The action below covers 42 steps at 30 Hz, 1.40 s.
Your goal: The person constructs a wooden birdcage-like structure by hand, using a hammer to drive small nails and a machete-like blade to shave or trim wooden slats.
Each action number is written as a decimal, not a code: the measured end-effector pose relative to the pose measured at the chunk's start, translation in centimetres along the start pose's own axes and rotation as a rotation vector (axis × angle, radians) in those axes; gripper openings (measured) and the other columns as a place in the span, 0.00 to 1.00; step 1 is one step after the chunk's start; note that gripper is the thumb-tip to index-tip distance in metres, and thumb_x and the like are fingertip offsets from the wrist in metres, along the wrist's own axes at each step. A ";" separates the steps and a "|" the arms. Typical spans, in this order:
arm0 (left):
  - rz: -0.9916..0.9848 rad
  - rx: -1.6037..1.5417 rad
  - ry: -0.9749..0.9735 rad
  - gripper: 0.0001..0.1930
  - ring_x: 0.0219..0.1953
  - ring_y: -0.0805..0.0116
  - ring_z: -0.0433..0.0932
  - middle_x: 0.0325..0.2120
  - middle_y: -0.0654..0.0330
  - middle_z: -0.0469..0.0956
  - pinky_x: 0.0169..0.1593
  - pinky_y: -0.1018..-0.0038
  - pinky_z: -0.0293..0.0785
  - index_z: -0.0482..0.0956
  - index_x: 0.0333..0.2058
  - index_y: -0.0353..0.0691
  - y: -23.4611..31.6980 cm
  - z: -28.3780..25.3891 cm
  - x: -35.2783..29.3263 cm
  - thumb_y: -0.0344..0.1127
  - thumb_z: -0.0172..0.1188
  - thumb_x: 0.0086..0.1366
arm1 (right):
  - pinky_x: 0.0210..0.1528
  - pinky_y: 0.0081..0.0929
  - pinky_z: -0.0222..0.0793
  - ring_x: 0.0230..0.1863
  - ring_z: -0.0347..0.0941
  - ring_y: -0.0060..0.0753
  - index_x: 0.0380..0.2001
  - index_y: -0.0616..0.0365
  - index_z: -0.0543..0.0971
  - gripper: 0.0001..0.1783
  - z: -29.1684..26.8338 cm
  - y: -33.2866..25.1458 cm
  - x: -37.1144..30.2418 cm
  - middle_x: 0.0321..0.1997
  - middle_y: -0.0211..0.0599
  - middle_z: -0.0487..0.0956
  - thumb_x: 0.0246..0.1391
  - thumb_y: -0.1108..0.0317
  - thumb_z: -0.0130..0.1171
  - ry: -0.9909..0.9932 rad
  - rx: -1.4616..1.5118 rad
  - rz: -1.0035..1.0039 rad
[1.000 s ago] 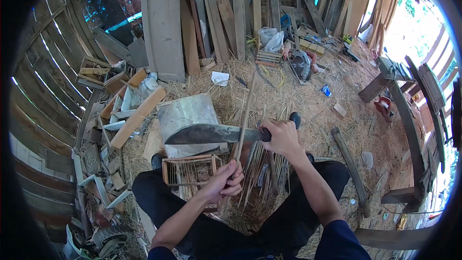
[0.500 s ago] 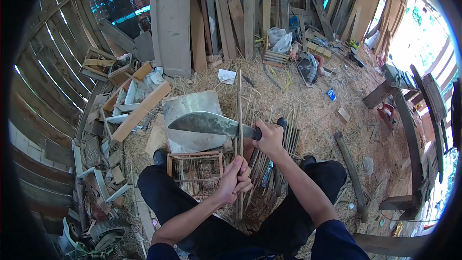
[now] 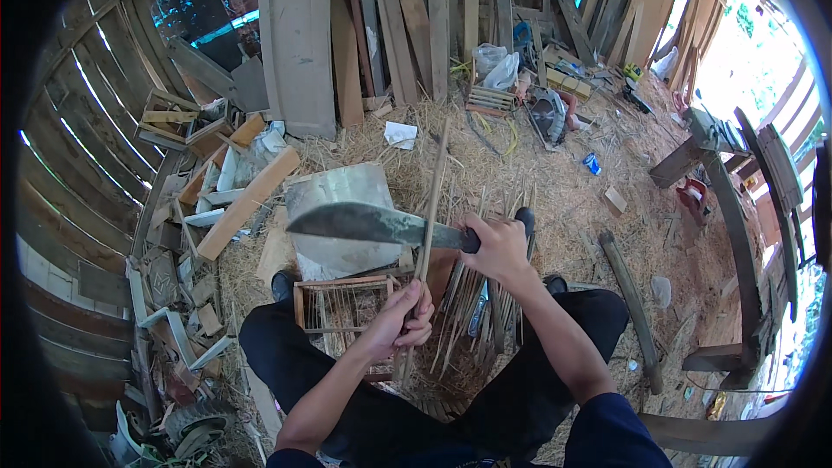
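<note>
At the centre of the frame, the right hand [image 3: 498, 247] is clamped around the dark handle of a broad machete [image 3: 368, 224], whose grey blade runs leftward and lies across a thin bamboo stick [image 3: 431, 199]. Just below, the left hand [image 3: 403, 322] has its fingers curled tight around the lower part of that stick, which stands nearly upright and reaches toward the upper middle of the frame. The blade touches the stick a little above the left hand.

Beneath both hands, between the person's knees in dark trousers, a bundle of thin bamboo slats [image 3: 472, 321] fans out over the straw. To the left of it sits a small slatted wooden frame [image 3: 342, 312], and above that a pale block [image 3: 338, 208] lies under the blade. Wooden planks [image 3: 381, 26] lean against the wall along the upper middle, and offcuts [image 3: 225, 199] lie scattered at the left.
</note>
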<state>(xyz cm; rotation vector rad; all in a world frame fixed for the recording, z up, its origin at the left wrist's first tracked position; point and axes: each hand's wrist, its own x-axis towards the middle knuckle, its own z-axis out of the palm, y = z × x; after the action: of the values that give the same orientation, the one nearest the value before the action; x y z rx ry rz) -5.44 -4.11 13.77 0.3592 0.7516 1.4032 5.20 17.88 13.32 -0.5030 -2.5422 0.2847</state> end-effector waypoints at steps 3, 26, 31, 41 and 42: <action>-0.085 0.001 -0.045 0.23 0.09 0.82 0.48 0.15 0.70 0.53 0.16 0.80 0.46 0.62 0.31 0.44 -0.1 -0.3 -0.7 0.56 0.35 0.78 | 0.27 0.39 0.71 0.23 0.78 0.40 0.32 0.45 0.74 0.17 -2.1 0.6 -0.3 0.20 0.31 0.78 0.36 0.62 0.68 0.038 -0.062 -0.077; -0.191 -0.100 0.029 0.20 0.07 0.82 0.49 0.12 0.72 0.54 0.15 0.80 0.48 0.65 0.38 0.46 0.2 -0.6 0.1 0.56 0.36 0.78 | 0.27 0.40 0.69 0.22 0.76 0.50 0.30 0.57 0.76 0.22 -4.0 0.5 -2.8 0.18 0.41 0.76 0.50 0.47 0.66 -0.299 0.181 0.073; -0.114 -0.064 0.045 0.19 0.07 0.84 0.46 0.11 0.74 0.50 0.14 0.81 0.45 0.63 0.37 0.46 0.8 -0.6 0.6 0.55 0.36 0.78 | 0.27 0.35 0.63 0.20 0.66 0.32 0.29 0.65 0.75 0.32 -3.6 0.2 -1.9 0.18 0.36 0.72 0.52 0.41 0.68 -0.725 0.570 0.058; -0.133 0.022 -0.034 0.21 0.06 0.83 0.47 0.10 0.74 0.51 0.13 0.79 0.46 0.63 0.34 0.48 0.7 -1.1 -1.0 0.58 0.36 0.77 | 0.23 0.27 0.72 0.19 0.78 0.25 0.22 0.65 0.77 0.18 -0.7 -1.6 -3.1 0.18 0.35 0.79 0.51 0.60 0.68 -0.826 0.987 0.337; -0.132 -0.023 -0.004 0.21 0.06 0.83 0.47 0.10 0.74 0.51 0.13 0.79 0.46 0.62 0.33 0.48 0.4 -1.3 -1.0 0.58 0.37 0.77 | 0.25 0.30 0.73 0.21 0.79 0.30 0.24 0.65 0.78 0.17 -0.4 -1.7 -3.3 0.19 0.38 0.79 0.50 0.60 0.68 -0.741 0.866 0.340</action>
<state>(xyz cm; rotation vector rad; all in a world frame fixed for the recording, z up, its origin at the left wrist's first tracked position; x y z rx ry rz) -6.57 -5.25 13.32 0.2890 0.7421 1.2855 7.52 15.00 12.65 -0.5203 -2.5926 1.8760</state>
